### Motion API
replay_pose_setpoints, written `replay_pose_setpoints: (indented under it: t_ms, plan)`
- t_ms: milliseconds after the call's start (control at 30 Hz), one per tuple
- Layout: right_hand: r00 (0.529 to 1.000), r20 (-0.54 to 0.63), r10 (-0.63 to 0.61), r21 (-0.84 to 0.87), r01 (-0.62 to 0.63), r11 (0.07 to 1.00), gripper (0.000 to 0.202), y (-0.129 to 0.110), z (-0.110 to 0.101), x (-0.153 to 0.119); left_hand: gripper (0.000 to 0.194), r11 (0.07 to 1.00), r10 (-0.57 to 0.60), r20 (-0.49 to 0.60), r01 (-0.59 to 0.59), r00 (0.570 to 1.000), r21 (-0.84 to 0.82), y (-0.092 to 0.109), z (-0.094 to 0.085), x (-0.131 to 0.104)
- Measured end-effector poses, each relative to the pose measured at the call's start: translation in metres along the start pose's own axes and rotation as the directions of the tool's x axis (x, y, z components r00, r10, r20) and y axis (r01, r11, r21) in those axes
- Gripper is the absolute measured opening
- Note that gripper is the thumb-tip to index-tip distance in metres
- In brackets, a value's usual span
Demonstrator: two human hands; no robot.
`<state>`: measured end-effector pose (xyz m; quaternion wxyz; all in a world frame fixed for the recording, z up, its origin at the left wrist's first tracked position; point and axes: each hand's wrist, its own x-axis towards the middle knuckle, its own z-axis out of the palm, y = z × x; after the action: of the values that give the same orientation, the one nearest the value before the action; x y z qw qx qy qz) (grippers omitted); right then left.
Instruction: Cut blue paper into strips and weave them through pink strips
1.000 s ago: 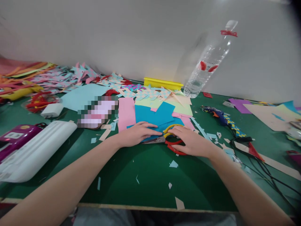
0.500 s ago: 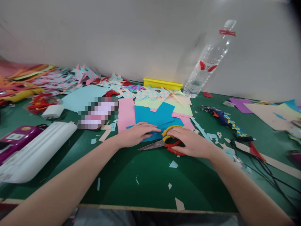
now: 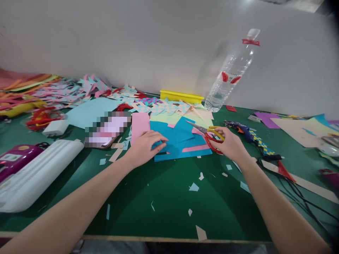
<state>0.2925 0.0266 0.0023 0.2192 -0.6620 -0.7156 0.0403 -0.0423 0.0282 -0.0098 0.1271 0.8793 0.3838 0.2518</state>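
Observation:
My right hand [image 3: 230,143] grips a pair of scissors [image 3: 203,129] by the red and yellow handles. The blades point up and left over the blue paper [image 3: 174,144]. My left hand [image 3: 148,144], fingers loosely curved and apart from the thumb, rests at the left edge of that paper with nothing visible in it. Pink paper [image 3: 140,124] lies just beyond the left hand. Pale yellow-green paper [image 3: 161,117] shows behind the blue sheets.
A phone [image 3: 108,130] and a white device [image 3: 39,176] lie to the left. Behind are woven paper strips [image 3: 172,107], a yellow tray [image 3: 181,96] and a leaning bottle [image 3: 227,77]. At right sit a glue gun [image 3: 246,132] and cables [image 3: 296,190]. Paper scraps [image 3: 194,187] litter the green table.
My right hand has lifted the scissors from the table's front area and moved right and up, turning the blades toward the back. My left hand has shifted slightly left, uncovering more blue paper.

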Motion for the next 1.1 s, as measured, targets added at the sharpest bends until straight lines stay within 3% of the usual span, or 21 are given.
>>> replay_pose_setpoints:
  t_ms: [133,267,433,533,667,833,1100]
  plan:
    - [0.999,0.005,-0.042,-0.099,0.042,0.994,0.049,-0.002,0.011,0.001,0.03,0.985,0.124,0.159,-0.141,0.979,0.1,0.004,0.004,-0.002]
    - [0.978,-0.083,-0.191,-0.108,0.182,0.977,0.038,-0.012,0.013,-0.003,0.033,0.97,0.166,0.212,-0.198,0.963,0.143,0.004,0.005,-0.003]
    - [0.89,0.074,-0.45,-0.01,0.452,0.892,0.041,-0.036,0.012,-0.013,0.026,0.966,0.167,0.213,-0.203,0.963,0.161,0.002,0.001,-0.003]
    - [0.849,0.169,-0.5,-0.017,0.51,0.86,0.043,-0.041,0.016,-0.015,0.026,0.966,0.157,0.195,-0.192,0.968,0.173,0.002,0.001,-0.003]
    - [0.845,0.212,-0.49,-0.028,0.507,0.862,0.045,-0.038,0.023,-0.013,0.031,0.947,0.086,0.095,-0.111,0.992,0.302,-0.002,0.005,-0.003]
    - [0.843,0.149,-0.517,-0.057,0.529,0.847,0.044,-0.037,0.022,-0.014,0.038,0.919,-0.011,0.033,-0.003,0.999,0.395,-0.009,0.008,-0.005]
    - [0.818,0.115,-0.563,-0.06,0.572,0.818,0.038,-0.039,0.023,-0.017,0.029,0.937,0.013,-0.044,0.003,0.999,0.351,-0.009,0.006,-0.004]
